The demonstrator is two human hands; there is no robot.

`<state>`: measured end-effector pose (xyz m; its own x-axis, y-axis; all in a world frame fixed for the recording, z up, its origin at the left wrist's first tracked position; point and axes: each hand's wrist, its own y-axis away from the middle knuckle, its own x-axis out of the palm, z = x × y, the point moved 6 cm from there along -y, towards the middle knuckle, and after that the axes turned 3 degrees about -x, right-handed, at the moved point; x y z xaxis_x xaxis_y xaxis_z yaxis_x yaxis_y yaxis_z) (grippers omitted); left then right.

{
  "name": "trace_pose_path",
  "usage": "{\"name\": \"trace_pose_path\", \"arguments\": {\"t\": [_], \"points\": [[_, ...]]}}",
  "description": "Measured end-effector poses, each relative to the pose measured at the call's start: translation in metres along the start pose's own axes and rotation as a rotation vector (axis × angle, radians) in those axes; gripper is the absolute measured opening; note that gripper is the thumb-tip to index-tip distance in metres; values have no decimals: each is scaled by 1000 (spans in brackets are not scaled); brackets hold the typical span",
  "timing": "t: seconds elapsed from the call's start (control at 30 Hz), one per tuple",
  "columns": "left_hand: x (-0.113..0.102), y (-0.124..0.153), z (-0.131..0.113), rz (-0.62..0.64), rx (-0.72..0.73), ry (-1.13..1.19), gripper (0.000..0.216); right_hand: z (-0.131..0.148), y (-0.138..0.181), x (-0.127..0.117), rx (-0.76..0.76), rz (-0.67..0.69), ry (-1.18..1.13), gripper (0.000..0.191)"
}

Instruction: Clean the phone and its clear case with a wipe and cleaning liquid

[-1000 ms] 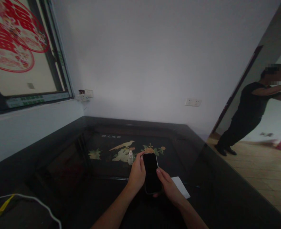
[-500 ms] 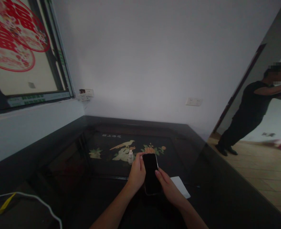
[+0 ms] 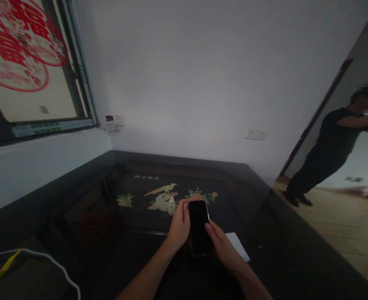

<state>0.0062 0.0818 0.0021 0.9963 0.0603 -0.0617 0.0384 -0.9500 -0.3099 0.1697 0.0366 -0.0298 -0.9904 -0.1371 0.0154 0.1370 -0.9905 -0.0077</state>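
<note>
A smartphone [image 3: 199, 229] with a dark screen is held upright over the table, between both hands. My left hand [image 3: 180, 225] grips its left edge, the fingers curled behind its upper part. My right hand [image 3: 221, 241] closes on the right edge lower down, its thumb at the side of the screen. Just beyond my left hand stands a small clear bottle [image 3: 171, 206] with a white cap. A white sheet of paper or cloth [image 3: 238, 246] lies flat, partly covered by my right hand and wrist.
The glossy black table [image 3: 133, 258] bears a bird-and-flower picture [image 3: 163, 196]. A white cable [image 3: 52, 262] with a yellow tag [image 3: 8, 264] crosses its near left. Wall sockets [image 3: 256, 134] sit above the far edge. At right, a person [image 3: 330, 146] in dark clothes stands on the floor.
The view has shifted very slightly. Both hands keep the same hold on the smartphone, and the bottle and white sheet stay where they were.
</note>
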Motion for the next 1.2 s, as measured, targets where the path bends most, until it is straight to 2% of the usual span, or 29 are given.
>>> {"name": "trace_pose_path", "arguments": {"t": [0.17, 0.4, 0.5, 0.6, 0.7, 0.87, 1.03, 1.2], "points": [[1, -2, -11, 116, 32, 23, 40, -13, -2, -2, 115, -28, -173, 58], [7, 4, 0, 159, -55, 92, 58, -12, 3, 20, 211, 133, -459, 60], [15, 8, 4, 250, -131, 235, 63, -7, 7, 27, 237, 172, -509, 54], [20, 9, 6, 282, -177, 346, 66, -6, 8, 29, 261, 190, -520, 52], [19, 9, 10, 236, -187, 331, 71, -9, 6, 29, 250, 204, -518, 50], [22, 10, 10, 270, -235, 348, 78, -17, 2, 32, 214, 215, -509, 51], [19, 10, 5, 222, -221, 394, 69, -24, 0, 28, 244, 167, -393, 58], [15, 12, 2, 233, -214, 294, 62, -22, -4, 19, 193, 145, -323, 54]]}}
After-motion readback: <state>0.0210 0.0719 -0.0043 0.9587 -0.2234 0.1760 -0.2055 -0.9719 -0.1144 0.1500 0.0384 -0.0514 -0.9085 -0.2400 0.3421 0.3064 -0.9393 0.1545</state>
